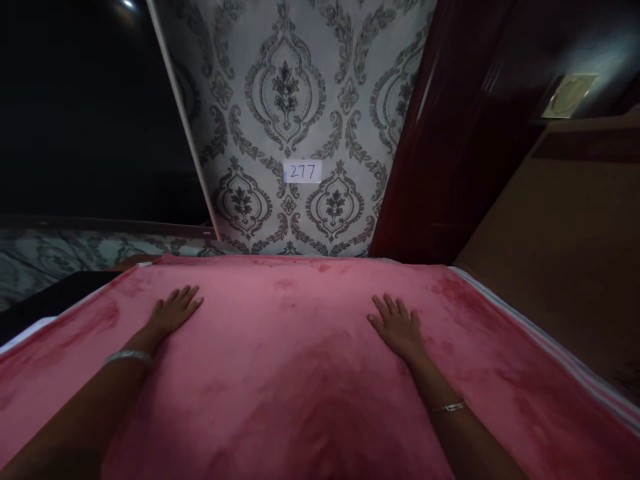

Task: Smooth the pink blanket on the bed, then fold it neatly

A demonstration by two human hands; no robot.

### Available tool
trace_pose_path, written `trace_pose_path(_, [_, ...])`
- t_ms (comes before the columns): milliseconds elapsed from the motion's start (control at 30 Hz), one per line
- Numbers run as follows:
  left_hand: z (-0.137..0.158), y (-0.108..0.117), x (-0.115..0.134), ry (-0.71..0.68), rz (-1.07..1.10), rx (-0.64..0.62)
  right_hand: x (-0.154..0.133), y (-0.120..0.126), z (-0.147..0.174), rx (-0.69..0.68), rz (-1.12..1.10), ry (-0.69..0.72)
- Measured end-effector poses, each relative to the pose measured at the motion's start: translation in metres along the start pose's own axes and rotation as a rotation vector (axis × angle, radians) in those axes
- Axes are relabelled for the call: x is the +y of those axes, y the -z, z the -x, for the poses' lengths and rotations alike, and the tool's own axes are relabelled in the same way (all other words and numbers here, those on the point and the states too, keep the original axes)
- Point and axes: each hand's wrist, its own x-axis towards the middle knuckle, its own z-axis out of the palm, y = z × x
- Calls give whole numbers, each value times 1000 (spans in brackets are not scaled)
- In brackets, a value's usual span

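Note:
A pink plush cloth (280, 320) is spread over a wide flat surface, with darker brushed patches in its pile. Flat on its left part rests my left hand (176, 311), fingers spread, a pale bangle (129, 356) round the wrist. My right hand (399, 325) lies palm down on the cloth's right part, fingers also apart. A thin bracelet (453, 406) is on that wrist. Neither hand holds anything. What lies beneath the cloth is hidden, apart from a striped edge (555, 347) showing along the right side.
Behind the cloth stands a patterned wall (285, 87) with a paper label (303, 171) reading 277. A large dark screen (90, 120) is at the left, above a black surface (65, 293). At the right are a dark red glossy panel (440, 133) and a brown board (565, 240).

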Motion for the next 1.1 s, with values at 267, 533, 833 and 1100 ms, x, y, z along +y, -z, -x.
trace_pose_path(267, [33,24,75,45,-74,-49,0,4,1,-17,-32,3])
trace_pose_path(533, [66,-19,191,-343,-66,-9,-1,11,3,-47,-76,-2])
trace_pose_path(833, [67,-30,190,-322,-116,38,1,18,0,-73,-129,26])
trace_pose_path(1100, [59,-32,190,-333,-113,70,25,27,-10,-123,-180,76])
